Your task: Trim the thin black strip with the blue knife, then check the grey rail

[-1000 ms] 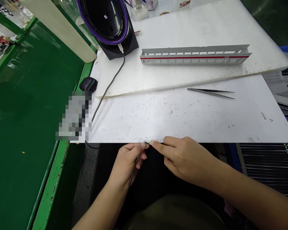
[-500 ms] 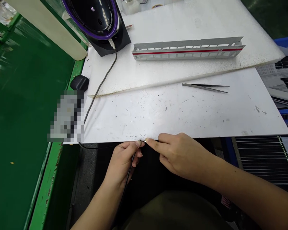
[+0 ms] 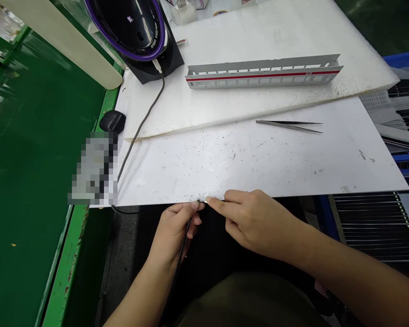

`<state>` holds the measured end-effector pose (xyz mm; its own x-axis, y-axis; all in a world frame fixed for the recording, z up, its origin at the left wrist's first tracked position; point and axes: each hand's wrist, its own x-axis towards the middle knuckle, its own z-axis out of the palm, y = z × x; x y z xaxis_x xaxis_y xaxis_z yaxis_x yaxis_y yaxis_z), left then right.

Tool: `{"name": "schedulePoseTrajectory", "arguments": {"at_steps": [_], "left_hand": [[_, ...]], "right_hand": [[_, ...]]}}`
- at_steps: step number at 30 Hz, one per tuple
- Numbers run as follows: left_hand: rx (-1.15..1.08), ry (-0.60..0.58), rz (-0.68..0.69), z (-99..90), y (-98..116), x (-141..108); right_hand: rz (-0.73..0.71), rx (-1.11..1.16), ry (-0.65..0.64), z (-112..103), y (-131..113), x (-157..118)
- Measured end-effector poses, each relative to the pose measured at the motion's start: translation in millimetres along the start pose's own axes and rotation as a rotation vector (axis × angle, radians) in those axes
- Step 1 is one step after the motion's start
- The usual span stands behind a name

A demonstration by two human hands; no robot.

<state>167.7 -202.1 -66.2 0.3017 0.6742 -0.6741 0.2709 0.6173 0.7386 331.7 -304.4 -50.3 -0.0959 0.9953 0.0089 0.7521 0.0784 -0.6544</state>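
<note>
In the head view, a thin dark strip (image 3: 182, 247) is held at the near edge of the counter (image 3: 286, 168); its long part is hung below that edge. Handling of the strip is judged to be in progress: one end is presented at the fingertips, and the strip is not yet released. How much is done and how much is left cannot be read from it. Small dark fragments (image 3: 234, 156) are scattered on the counter; their origin cannot be determined. A red-striped grey shell (image 3: 262, 76) is supported by a foam slab (image 3: 245, 106) over the counter's far part. Tweezers (image 3: 272, 122) are laid, untouched, on the counter's right half.

The strip is pinched between thumb and index finger of the left hand (image 3: 177, 227). The right hand (image 3: 254, 222) is half curled, its index finger extended to a tiny bright piece (image 3: 205, 201); whether this is gripped cannot be told, the thumb being hidden.
</note>
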Motion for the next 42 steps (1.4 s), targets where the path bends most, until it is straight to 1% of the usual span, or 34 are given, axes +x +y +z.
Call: {"name": "schedulePoseTrajectory", "arguments": {"at_steps": [3,6,18,25,31,35,42], "left_hand": [[0.024,0.009,-0.015,1.3,1.9,-1.5],[0.018,0.004,-0.002,1.1,1.1,-1.3],[0.018,0.016,-0.022,1.8,1.4,-2.3],[-0.008,0.013,0.016,2.1,-0.2,-1.5],[0.024,0.020,0.003,3.4,1.7,-3.2],[0.037,0.023,0.003,4.2,2.7,-3.7],[0.005,0.007,0.012,1.9,0.9,-1.7]], "right_hand": [[-0.001,0.016,0.000,0.1,0.9,0.3],[0.000,0.016,-0.012,-1.0,0.9,0.4],[-0.014,-0.057,-0.024,-1.3,-1.2,1.3],[-0.027,-0.107,-0.019,0.4,-0.8,0.5],[-0.008,0.006,0.001,-2.2,-0.1,1.7],[-0.015,0.032,0.011,-1.8,1.0,1.2],[-0.011,-0.012,-0.012,-1.5,0.4,2.2]]}}
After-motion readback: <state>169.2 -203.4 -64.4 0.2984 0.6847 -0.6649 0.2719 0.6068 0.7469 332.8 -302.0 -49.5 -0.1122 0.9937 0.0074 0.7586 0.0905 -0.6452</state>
